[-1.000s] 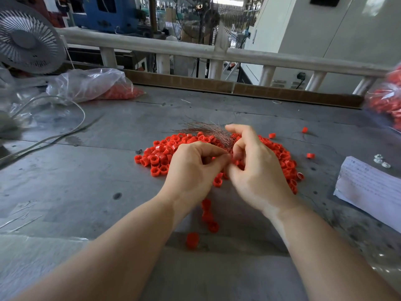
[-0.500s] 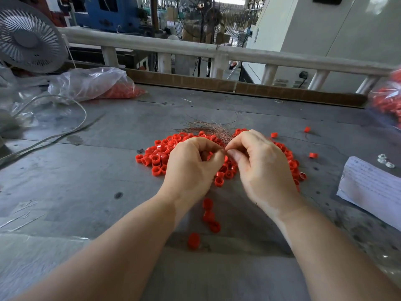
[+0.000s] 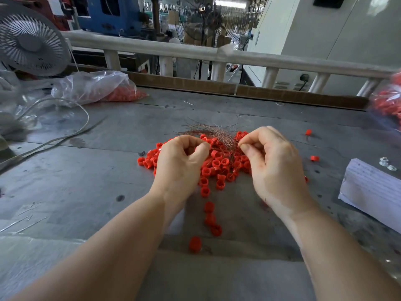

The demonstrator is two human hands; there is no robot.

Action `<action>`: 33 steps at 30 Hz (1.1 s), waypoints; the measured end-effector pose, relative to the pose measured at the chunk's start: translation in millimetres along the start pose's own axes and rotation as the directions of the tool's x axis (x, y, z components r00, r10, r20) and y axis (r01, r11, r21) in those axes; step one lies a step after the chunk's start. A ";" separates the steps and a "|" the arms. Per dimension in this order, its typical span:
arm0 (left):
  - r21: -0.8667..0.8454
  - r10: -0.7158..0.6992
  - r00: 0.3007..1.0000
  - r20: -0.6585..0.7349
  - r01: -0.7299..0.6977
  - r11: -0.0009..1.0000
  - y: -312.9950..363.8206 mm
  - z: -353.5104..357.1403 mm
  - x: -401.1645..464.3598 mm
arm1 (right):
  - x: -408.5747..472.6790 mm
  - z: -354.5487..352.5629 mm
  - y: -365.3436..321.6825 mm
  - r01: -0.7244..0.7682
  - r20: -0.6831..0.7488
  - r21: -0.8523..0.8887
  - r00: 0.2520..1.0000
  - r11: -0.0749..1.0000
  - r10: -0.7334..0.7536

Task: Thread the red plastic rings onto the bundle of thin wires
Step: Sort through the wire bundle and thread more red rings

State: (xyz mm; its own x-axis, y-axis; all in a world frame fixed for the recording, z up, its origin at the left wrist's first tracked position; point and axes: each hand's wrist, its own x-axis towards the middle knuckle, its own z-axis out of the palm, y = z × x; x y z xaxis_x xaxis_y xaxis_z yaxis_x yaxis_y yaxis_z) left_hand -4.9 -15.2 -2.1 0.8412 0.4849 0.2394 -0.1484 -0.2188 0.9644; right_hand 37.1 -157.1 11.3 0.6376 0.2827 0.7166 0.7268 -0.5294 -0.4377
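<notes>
A pile of small red plastic rings [image 3: 219,168] lies on the grey table [image 3: 86,187], with a few strays trailing toward me. A bundle of thin coppery wires [image 3: 210,132] fans out over the far side of the pile. My right hand [image 3: 275,164] pinches the gathered end of the wires between thumb and forefinger. My left hand [image 3: 181,164] hovers over the pile's left part with its fingers curled. Its thumb tip meets its forefinger in a pinch that seems to hold a red ring, mostly hidden. A gap of rings shows between the two hands.
A clear bag of red rings [image 3: 97,88] and a white fan [image 3: 32,40] sit at the back left. A white cable [image 3: 65,137] curves across the left. At the right lie a white paper stack [image 3: 373,187], small metal parts [image 3: 386,165] and another bag of rings [image 3: 388,103].
My hands were pressed together over the pile with fingertips meeting. They have since drawn apart sideways, the right one staying at the wire bundle's end.
</notes>
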 end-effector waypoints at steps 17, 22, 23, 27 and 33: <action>-0.069 0.121 0.989 0.079 -0.116 0.991 8.1 1.3 -5.5 | -0.8 3.1 -2.6 -0.108 0.106 0.072 0.989 0.992 0.100; -0.007 0.124 0.988 0.095 -0.124 0.992 5.8 1.4 -4.4 | -2.4 2.9 -6.5 -0.035 0.127 0.080 0.992 0.996 0.024; 0.009 0.131 0.986 0.105 -0.132 0.991 5.7 1.9 -4.6 | -2.6 3.0 -7.3 -0.012 0.129 0.081 0.992 0.997 0.002; 0.050 0.137 0.982 0.129 -0.144 0.988 5.5 4.0 -5.1 | -2.3 2.9 -8.2 0.008 0.110 0.084 0.994 0.996 -0.018; -0.134 0.020 0.977 0.210 0.008 0.991 5.9 2.8 -5.2 | -0.7 3.1 -8.9 -0.052 0.133 0.171 0.991 0.984 0.029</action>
State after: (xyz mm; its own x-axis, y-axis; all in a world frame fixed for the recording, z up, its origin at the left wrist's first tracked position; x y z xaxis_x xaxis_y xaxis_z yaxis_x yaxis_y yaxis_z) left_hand -8.6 -21.3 2.0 0.9285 0.2918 0.2297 -0.2094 -0.0996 0.9727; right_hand 31.0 -150.1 13.1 0.6866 0.3708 0.6254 0.7259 -0.3985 -0.5606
